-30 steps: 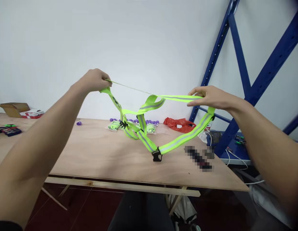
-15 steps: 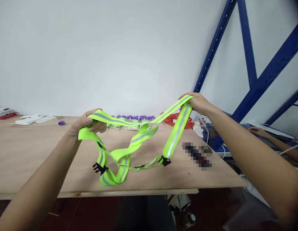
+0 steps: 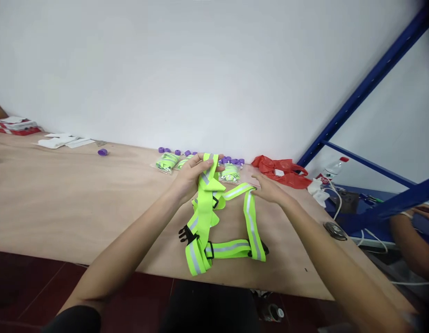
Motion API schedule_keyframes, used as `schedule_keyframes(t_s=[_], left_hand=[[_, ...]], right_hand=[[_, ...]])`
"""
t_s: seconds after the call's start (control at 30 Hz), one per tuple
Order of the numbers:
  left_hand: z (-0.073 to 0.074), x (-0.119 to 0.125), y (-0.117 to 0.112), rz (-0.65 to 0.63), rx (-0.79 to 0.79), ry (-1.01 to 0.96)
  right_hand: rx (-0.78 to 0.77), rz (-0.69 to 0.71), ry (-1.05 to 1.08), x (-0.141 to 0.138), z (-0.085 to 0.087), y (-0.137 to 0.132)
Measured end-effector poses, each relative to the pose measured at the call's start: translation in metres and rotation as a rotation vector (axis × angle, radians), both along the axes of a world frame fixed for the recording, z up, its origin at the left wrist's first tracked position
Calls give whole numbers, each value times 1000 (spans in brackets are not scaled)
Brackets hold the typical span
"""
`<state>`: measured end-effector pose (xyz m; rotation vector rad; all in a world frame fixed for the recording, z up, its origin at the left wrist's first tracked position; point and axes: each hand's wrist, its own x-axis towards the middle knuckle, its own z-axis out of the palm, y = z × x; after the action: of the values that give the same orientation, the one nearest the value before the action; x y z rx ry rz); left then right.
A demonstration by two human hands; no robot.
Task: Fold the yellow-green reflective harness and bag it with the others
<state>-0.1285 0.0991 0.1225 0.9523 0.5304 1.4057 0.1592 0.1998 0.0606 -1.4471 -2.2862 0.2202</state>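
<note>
While both hands hold the neon-green strap harness (image 3: 205, 210) above the front middle of the wooden table (image 3: 79, 194), its lowest loop hangs just inside the front edge as seen from the head. The left hand (image 3: 192, 175) pinches a band between thumb and fingers. The right hand (image 3: 268, 188) is at the upper right corner of the strap; I cannot tell whether its fingers pinch the band or it merely drapes over them. A black buckle (image 3: 187, 234) sticks out on the left side.

Left of the left forearm, a broad stretch of wood runs back to a lone purple piece (image 3: 102, 151) and white sheets (image 3: 62, 141). The right side is narrower: the right forearm crosses it, and the table's slanting edge passes just beside a round metal object (image 3: 335, 230), with the blue rack (image 3: 370, 88) beyond. Behind the harness, clear packets (image 3: 165, 170) and purple pieces (image 3: 235, 161) lie near the wall.

The packets contain folded green-and-grey straps. A crumpled red bag (image 3: 284, 172) has a small white item showing among its folds. Near the rack stands a red-capped bottle (image 3: 334, 170), its contents too small to make out.
</note>
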Motion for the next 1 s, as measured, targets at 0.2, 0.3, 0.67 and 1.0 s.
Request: schedule_keyframes(t_s=[0.2,0.3,0.67,1.0], left_hand=[[-28,-10,11,-36,51,43],[-40,-6,9,-29,148,66],[-75,-12,9,475,539,946],[-73,14,18,278,43,804]], right_hand=[[-20,196,166,-45,-60,-134],[-99,406,75,-81,-79,-171],[-88,226,237,-40,-85,-175],[-535,91,1497,47,4,-157]])
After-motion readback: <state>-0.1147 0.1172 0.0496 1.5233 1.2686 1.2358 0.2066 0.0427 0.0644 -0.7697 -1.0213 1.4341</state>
